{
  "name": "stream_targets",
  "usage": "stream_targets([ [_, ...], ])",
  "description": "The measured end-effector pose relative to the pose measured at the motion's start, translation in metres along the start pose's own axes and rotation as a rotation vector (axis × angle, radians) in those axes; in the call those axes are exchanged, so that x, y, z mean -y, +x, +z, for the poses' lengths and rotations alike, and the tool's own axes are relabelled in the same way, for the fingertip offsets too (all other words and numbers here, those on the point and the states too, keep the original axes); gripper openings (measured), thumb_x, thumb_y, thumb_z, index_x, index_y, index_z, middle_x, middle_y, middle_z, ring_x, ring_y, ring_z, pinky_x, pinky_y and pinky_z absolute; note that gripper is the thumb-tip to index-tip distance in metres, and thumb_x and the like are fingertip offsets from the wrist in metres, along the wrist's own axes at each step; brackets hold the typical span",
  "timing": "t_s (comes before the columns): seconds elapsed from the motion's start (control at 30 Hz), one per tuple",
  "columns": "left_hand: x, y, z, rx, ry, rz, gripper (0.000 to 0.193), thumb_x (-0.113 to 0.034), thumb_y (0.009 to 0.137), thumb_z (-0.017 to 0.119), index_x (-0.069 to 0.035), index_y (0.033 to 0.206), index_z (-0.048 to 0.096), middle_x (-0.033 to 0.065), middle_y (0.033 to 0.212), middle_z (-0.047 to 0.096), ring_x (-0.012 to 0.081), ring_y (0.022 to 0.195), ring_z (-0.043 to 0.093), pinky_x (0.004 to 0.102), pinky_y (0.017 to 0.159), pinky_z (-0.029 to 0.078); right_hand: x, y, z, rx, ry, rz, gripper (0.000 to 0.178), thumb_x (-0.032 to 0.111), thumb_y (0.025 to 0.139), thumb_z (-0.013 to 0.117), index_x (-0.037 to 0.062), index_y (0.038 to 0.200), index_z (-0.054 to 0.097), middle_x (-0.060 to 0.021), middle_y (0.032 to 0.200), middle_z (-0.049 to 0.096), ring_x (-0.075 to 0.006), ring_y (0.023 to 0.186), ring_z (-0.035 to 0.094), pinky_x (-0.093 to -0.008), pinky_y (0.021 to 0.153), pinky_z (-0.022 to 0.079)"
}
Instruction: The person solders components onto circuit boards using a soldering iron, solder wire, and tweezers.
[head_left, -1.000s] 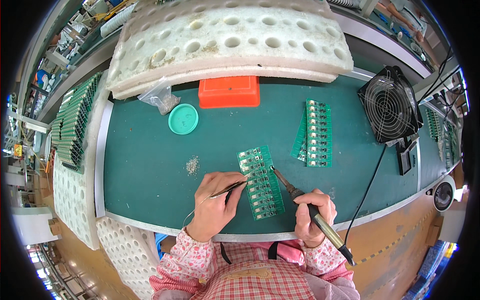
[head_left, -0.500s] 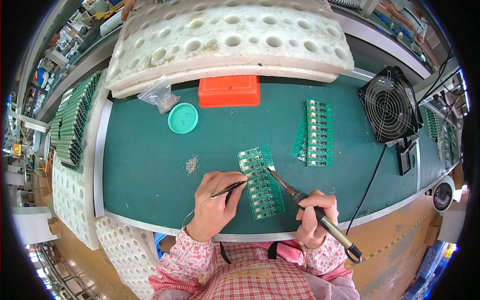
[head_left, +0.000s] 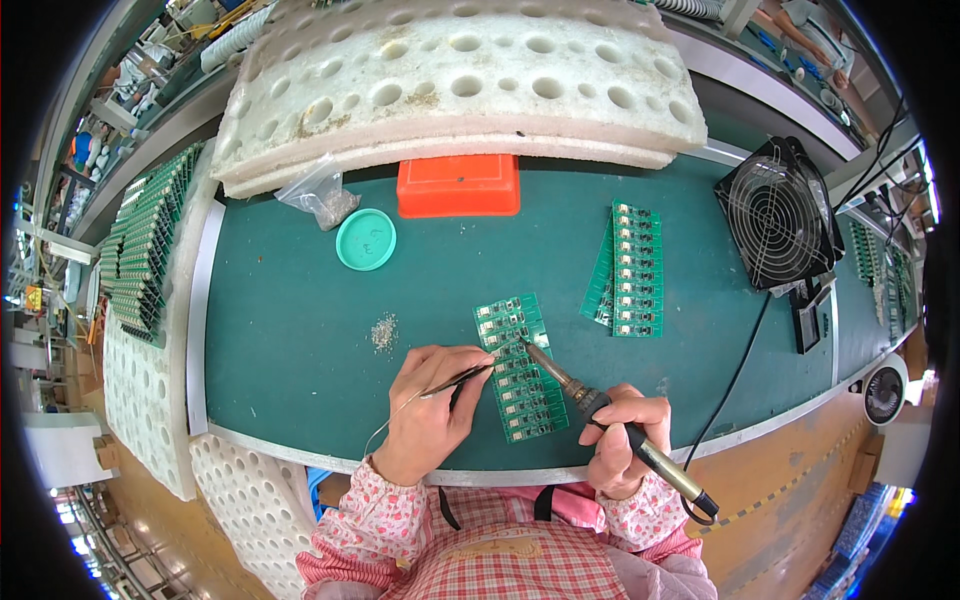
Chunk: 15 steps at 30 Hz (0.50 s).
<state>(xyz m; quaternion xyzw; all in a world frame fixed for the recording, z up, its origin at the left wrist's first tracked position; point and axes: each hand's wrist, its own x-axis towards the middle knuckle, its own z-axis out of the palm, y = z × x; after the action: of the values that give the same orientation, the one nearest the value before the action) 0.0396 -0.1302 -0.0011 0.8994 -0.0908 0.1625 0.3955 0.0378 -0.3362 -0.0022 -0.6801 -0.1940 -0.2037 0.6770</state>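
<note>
The surface (head_left: 300, 300) ends nearest the person in a pale front edge (head_left: 520, 478), which both wrists cross. The left hand (head_left: 425, 415) has a narrow grip, pinching tweezers (head_left: 455, 381); the right hand (head_left: 628, 440) has its grip closed around a soldering iron (head_left: 597, 400), whose rear end juts past the front edge. Between the hands lies the circuit panel (head_left: 525, 400), flat and slightly turned, its lower end near that edge. The tweezers' tips meet its left side; the iron's tip is over its upper half, though contact cannot be told. A black cable (head_left: 737, 360) bounds the room to the right.

Left of the panel, beyond a bare strip, sits a heap of tiny parts (head_left: 384, 332). Bare green spreads from there to the pale left border (head_left: 205, 310), and another band runs above the panel. Two overlapping boards (head_left: 636, 270) lie farther out on the right, well apart from the fan (head_left: 775, 215). Farther still, a turquoise lid (head_left: 366, 240), a plastic bag (head_left: 325, 195) and a red box (head_left: 458, 186) line up before the white foam block (head_left: 460, 95), which closes off the back.
</note>
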Motion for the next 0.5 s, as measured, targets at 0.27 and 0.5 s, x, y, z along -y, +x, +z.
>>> stream_targets([
  [0.27, 0.0004, 0.0003, 0.0001, -0.006, -0.006, 0.012, 0.016, 0.003, 0.081, 0.075, -0.003, 0.096, 0.073, 0.0086, 0.096, 0.073, 0.0271, 0.086, 0.066, 0.0349, 0.076, 0.052, 0.0007, 0.0014, 0.0009, 0.006, 0.001, 0.006, 0.016, 0.014, 0.095, 0.063, -0.0013, 0.095, 0.06, -0.0047, 0.061, 0.06, -0.0149, 0.049, 0.059, -0.0277, 0.047, 0.045],
  [0.5, 0.0, 0.0008, 0.0, -0.004, -0.007, 0.008, 0.017, 0.003, 0.081, 0.075, -0.003, 0.096, 0.073, 0.0086, 0.096, 0.073, 0.0274, 0.085, 0.066, 0.035, 0.076, 0.052, 0.0057, 0.0028, 0.0011, 0.006, -0.012, 0.045, 0.011, 0.011, 0.093, 0.064, -0.0004, 0.094, 0.061, -0.0053, 0.063, 0.06, -0.0146, 0.049, 0.057, -0.0282, 0.048, 0.044],
])
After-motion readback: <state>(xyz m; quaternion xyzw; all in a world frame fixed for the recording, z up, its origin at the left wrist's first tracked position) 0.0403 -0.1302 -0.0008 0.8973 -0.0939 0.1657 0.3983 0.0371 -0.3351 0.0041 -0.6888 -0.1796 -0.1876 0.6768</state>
